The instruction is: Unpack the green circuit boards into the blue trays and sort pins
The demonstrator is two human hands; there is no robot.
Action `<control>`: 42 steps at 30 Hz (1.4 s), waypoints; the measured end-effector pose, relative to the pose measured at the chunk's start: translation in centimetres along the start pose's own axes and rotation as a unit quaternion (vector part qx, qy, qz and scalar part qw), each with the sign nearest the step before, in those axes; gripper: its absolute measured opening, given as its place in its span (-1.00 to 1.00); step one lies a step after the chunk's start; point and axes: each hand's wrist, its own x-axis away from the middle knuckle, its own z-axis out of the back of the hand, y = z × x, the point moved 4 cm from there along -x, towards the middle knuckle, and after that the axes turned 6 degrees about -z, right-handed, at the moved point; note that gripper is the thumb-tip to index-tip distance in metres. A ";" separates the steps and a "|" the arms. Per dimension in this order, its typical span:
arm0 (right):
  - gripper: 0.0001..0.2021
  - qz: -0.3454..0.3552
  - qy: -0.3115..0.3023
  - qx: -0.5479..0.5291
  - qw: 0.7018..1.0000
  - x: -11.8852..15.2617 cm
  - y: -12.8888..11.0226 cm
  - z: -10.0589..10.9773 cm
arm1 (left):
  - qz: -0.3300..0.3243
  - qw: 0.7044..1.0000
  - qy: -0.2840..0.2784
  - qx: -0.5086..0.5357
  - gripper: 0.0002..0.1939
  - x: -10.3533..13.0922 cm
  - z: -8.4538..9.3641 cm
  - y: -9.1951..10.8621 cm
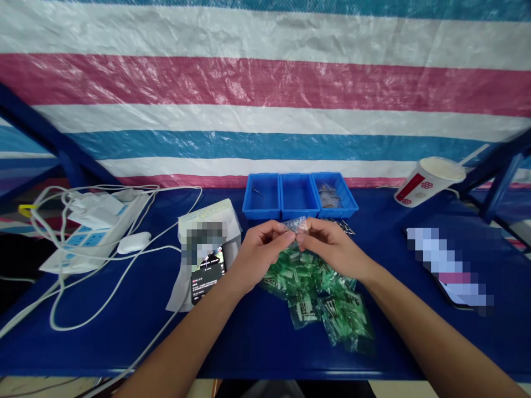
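Observation:
Between my two hands is a small clear plastic bag (296,224), pinched by the fingers of both. My left hand (265,249) grips its left side and my right hand (327,243) its right side, with the thumbs close together. What is inside the bag is too small to make out. Beneath the hands lies a pile of clear bags (307,282) with green plastic pieces and metal screws in them. Loose screws (343,226) lie just beyond my right hand, partly hidden by it.
Three joined blue bins (282,213) stand behind the hands; the right one holds small bags. At left are a power strip (91,243) with white cables, an earbud case (134,242) and a phone (209,273) against a tissue pack (207,218). At right are a paper cup (429,179) and another phone (448,271).

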 end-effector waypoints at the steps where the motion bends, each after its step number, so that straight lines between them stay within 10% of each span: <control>1: -0.76 0.004 -0.001 0.002 1.000 0.0 0.0 0.0 | 0.000 1.000 0.004 -0.008 -0.68 0.0 0.0 0.1; 42: -0.71 0.047 0.043 0.054 0.997 0.1 -0.3 -0.2 | -0.086 0.982 -0.015 -0.169 -0.70 0.3 -0.1 0.6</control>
